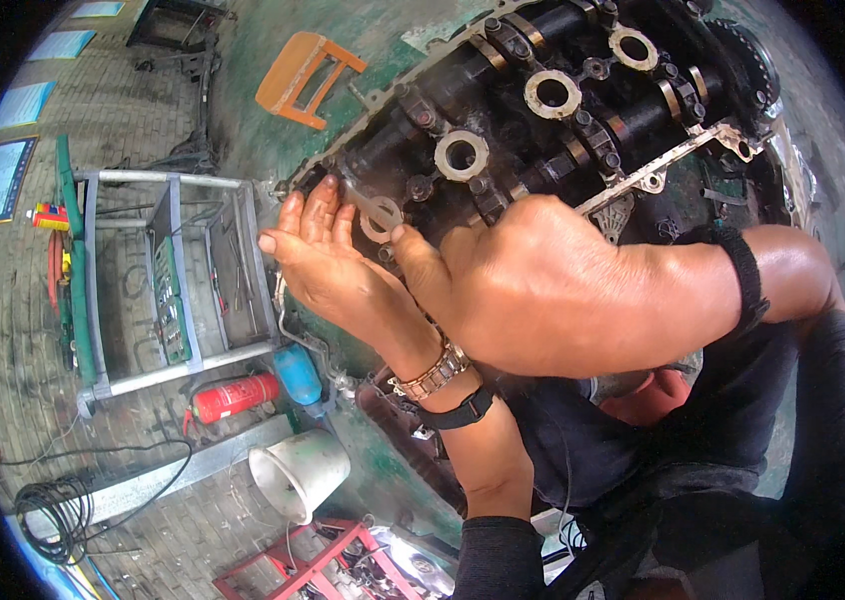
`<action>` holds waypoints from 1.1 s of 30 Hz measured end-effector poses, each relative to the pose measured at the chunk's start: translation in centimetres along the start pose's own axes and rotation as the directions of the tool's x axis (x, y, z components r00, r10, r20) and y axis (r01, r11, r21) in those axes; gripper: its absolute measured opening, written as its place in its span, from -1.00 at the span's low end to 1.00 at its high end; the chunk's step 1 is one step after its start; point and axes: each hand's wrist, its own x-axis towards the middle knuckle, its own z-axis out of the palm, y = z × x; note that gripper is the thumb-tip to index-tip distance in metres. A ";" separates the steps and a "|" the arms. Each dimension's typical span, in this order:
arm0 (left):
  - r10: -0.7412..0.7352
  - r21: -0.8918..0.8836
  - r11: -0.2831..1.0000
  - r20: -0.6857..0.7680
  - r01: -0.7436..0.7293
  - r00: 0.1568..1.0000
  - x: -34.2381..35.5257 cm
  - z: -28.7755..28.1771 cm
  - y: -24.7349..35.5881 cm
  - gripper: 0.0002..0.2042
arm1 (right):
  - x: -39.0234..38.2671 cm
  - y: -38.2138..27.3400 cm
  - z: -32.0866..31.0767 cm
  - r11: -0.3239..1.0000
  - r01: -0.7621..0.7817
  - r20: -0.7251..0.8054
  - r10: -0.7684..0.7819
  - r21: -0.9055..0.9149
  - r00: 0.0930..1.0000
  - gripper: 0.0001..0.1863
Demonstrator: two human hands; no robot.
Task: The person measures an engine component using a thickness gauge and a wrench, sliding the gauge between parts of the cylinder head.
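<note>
The dark, oily top of an engine (513,180) lies before me, with camshafts and bolted bearing caps. Pale round collars stand along its middle, among them one collar (461,156) just beyond my hands. My left hand (333,250) is palm up over the engine's near left end, fingers stretched out, with a watch at the wrist. Close by its fingers is another pale ring (381,218). Reaching across from the right, my right hand (533,280) is curled, its thumb tip at that ring's edge. Its back hides most of its fingers and whatever they grip.
Left of the engine stands a metal tool cart (183,380) with a green tool case (171,300). Near it are a red fire extinguisher (233,398), a blue container (299,376) and a white bucket (303,475). A wooden stool (293,75) is beyond; coiled black cable (53,520) lies lower left.
</note>
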 end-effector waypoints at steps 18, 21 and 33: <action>-0.001 -0.045 0.999 0.050 0.003 0.999 0.9 -1.1 -0.9 -0.29 | 2.4 7.4 -2.2 0.498 -0.453 0.233 0.442 0.739 0.866 -0.74; -0.013 -0.032 0.999 0.057 0.015 0.998 0.9 -1.0 -1.0 -0.22 | 2.7 8.3 -3.9 0.365 -0.611 0.436 0.457 0.703 0.775 -0.70; -0.002 -0.032 0.999 0.042 0.003 0.999 1.0 -0.7 -0.8 -0.18 | 2.7 7.5 -2.7 0.346 -0.687 0.477 0.523 0.639 0.706 -0.67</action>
